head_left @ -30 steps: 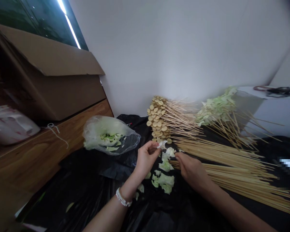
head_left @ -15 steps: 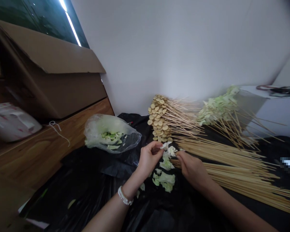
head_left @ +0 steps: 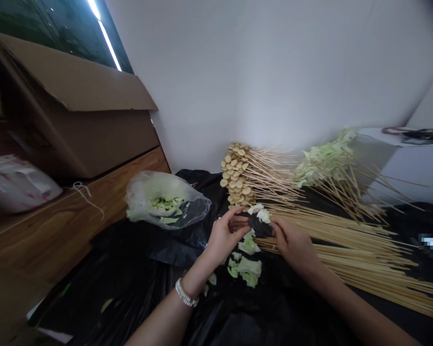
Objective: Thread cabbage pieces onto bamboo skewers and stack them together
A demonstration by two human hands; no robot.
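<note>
My right hand [head_left: 292,240] is closed in a pinch on a skewer, most of which the fingers hide. White cabbage pieces [head_left: 262,214] sit at its tip, just left of the fingertips. A short gap to the left is my left hand [head_left: 228,234], fingers apart and holding nothing. Below and between the hands, loose cabbage leaves [head_left: 250,271] lie on the black plastic sheet [head_left: 238,317]. Bare bamboo skewers [head_left: 361,269] are spread to the right, partly behind my right hand.
Skewers tipped with pale round slices [head_left: 236,180] are stacked against the wall. Farther right lie skewers loaded with cabbage [head_left: 326,161], beside a white box [head_left: 404,158]. On the left are a clear bag of cut cabbage [head_left: 169,197], a cardboard box [head_left: 75,125] and a white package [head_left: 19,185].
My left hand has let go of the cabbage and opened. My right hand has moved slightly right and up, carrying the skewer with the cabbage pieces away from the left fingers.
</note>
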